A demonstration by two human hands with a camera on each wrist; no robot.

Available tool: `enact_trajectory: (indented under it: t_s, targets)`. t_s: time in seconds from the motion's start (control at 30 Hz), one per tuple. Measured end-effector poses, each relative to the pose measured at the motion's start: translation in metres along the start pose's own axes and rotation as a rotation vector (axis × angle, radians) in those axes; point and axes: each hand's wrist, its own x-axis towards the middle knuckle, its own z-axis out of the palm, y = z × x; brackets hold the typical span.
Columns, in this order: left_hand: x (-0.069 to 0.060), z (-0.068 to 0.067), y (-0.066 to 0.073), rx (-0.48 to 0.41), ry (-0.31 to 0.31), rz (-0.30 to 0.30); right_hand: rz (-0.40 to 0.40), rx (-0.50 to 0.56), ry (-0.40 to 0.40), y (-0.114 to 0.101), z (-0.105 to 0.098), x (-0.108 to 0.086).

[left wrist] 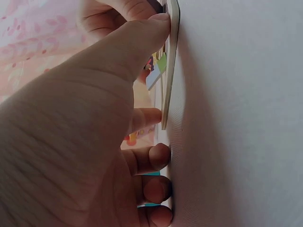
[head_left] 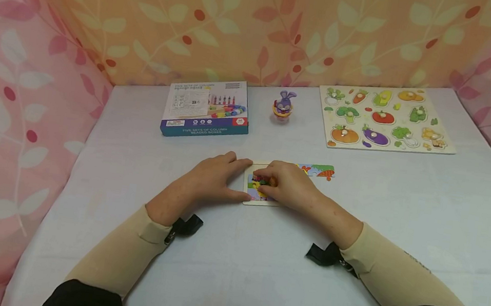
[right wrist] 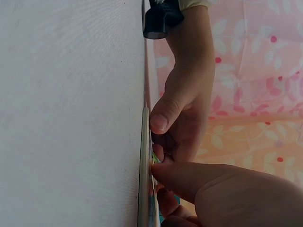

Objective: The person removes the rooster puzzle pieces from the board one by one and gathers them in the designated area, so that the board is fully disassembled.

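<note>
A small jigsaw board (head_left: pixel 262 204) with a pale rim and a colourful picture lies flat on the white table. My left hand (head_left: pixel 207 176) holds its left end between thumb and index finger; the other fingertips rest on the table. Over the board, my right hand (head_left: pixel 290 186) pinches a jigsaw piece, largely hidden by the fingers in the head view. A tilted jigsaw piece (left wrist: pixel 156 73) shows above the board in the left wrist view. The right thumb (right wrist: pixel 163 171) is low against the picture side. Beyond the right hand lie colourful jigsaw pieces (head_left: pixel 321 171), partly covered by it.
A flat box of beads (head_left: pixel 206 109) stands at the back left. Beside it is a purple rabbit figure (head_left: pixel 283 107). A vegetable peg puzzle (head_left: pixel 387 119) lies at the back right. Patterned curtains (head_left: pixel 262 26) border the table.
</note>
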Motion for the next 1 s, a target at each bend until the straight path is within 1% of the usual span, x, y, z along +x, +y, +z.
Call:
enact_trajectory:
  t_s: [0.1,0.23,0.5,0.6,0.77,0.9,1.0]
  targets:
    - [0.0,-0.001,0.001,0.001,0.0,0.001,-0.019,-0.014,0.006,-0.001,-0.002,0.0]
    - [-0.001,-0.001,0.001,0.003,-0.005,-0.004,-0.049,-0.004,0.021,-0.005,-0.008,-0.002]
    - [-0.001,-0.001,0.002,0.005,-0.001,-0.012,-0.112,0.107,0.084,-0.019,-0.034,-0.012]
    - [-0.002,-0.002,0.002,0.005,-0.006,-0.012,-0.112,0.115,0.081,-0.024,-0.043,-0.016]
    - [-0.001,-0.001,0.001,0.01,-0.006,-0.01,-0.082,0.094,0.072,-0.031,-0.061,-0.022]
    - [0.0,-0.001,0.001,0.016,0.001,-0.006,-0.069,0.073,0.092,-0.033,-0.074,-0.028]
    - [0.0,-0.001,0.001,0.012,0.002,-0.001,-0.073,0.062,0.117,-0.031,-0.082,-0.032]
